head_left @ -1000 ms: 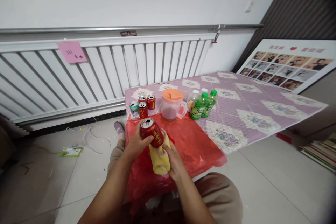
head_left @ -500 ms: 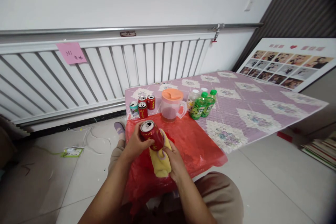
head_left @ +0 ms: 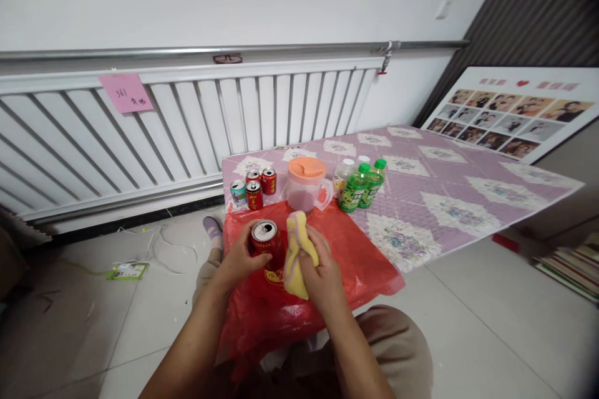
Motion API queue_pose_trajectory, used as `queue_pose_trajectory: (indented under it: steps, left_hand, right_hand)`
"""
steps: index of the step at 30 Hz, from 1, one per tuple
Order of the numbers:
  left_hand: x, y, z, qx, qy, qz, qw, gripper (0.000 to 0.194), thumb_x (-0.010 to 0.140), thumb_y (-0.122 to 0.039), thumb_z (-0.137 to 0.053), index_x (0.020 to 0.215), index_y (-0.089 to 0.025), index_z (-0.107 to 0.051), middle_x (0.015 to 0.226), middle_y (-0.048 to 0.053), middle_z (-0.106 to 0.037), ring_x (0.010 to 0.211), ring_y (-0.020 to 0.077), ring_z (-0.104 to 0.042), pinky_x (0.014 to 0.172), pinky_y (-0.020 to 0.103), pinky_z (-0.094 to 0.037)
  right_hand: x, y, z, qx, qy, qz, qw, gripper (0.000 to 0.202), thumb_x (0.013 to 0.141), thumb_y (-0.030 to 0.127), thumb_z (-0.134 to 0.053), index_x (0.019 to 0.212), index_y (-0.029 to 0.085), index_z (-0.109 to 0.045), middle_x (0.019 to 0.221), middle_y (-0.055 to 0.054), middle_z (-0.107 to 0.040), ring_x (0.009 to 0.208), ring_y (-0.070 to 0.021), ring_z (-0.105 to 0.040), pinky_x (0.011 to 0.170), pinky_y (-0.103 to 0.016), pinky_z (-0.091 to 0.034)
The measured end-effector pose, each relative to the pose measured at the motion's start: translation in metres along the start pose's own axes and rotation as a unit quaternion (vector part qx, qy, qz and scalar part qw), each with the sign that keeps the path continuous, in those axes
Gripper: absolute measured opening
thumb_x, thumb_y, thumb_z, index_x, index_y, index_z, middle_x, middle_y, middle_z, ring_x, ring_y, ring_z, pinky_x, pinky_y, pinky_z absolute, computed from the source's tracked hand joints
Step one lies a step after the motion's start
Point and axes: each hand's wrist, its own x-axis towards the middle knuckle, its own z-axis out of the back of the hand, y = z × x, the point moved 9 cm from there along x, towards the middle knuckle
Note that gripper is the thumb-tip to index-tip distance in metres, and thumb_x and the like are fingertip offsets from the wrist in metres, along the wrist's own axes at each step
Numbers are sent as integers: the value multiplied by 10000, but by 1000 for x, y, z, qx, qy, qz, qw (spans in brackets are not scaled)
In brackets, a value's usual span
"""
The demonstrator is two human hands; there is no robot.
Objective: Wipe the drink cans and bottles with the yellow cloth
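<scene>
My left hand (head_left: 243, 262) is wrapped round a red drink can (head_left: 267, 240), its opened top facing up. Beside it, my right hand (head_left: 322, 268) grips a bunched yellow cloth (head_left: 296, 262) with a pale purple edge, close to the can's right side. Both are over a red plastic sheet (head_left: 346, 255) spread on the table's near end. Past my hands stands a clear pitcher (head_left: 299, 194) with an orange lid. Several opened cans, among them a dark red can (head_left: 253, 197) and a teal can (head_left: 238, 192), are grouped to its left.
Right of the pitcher stand green bottles (head_left: 354, 189) and bottles with white caps (head_left: 344, 173). A purple flowered cloth (head_left: 327, 148) covers the table. A white radiator (head_left: 262, 106) lines the wall behind. On the floor at left lies a power strip (head_left: 126, 271) with loose cords.
The yellow cloth has come away from the can, moving right and up with my right hand. The can has turned more upright in my left hand.
</scene>
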Motion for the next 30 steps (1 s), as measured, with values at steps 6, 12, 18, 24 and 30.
queue_pose_trajectory:
  steps: [6,12,18,24,30]
  left_hand:
    - [-1,-8,-4,-23,12,-6,1000,715,661,-269,-782,1305,-203,-479,1324,124,-602,1240,322,-582,1052,486,-479]
    - [-4,-15,3,-38,25,-15,999,709,677,-243,-790,1315,-202,-484,1331,121,-597,1262,317,-559,1110,482,-420]
    - [-3,-15,-1,-107,62,-13,992,785,666,-309,-834,1360,-217,-480,1369,126,-586,1297,355,-524,1111,520,-403]
    - [-1,-14,-4,-131,74,11,989,862,684,-308,-830,1432,-242,-406,1452,125,-519,1370,357,-451,1150,524,-348]
    - [0,-11,-3,-142,10,5,990,685,724,-296,-773,1334,-250,-465,1381,104,-571,1294,321,-532,1100,503,-411]
  right_hand:
    - [-2,14,-30,-154,88,112,978,545,836,157,-476,1373,203,-551,1477,-137,-486,1350,-283,-444,1128,-509,-352]
    - [-11,-34,-37,89,104,-111,984,478,815,257,-543,1288,229,-607,1280,-96,-658,1186,-273,-604,1038,-481,-446]
    - [-46,-46,-65,438,109,-368,813,506,706,293,-715,1203,240,-634,1009,-43,-771,824,-239,-724,745,-350,-536]
    - [-43,-49,-62,447,83,-365,812,515,665,244,-745,1173,247,-657,993,-29,-776,765,-213,-711,719,-326,-518]
    - [-40,-57,-56,421,40,-347,837,566,691,284,-733,1246,248,-626,978,-27,-771,831,-242,-718,720,-332,-529]
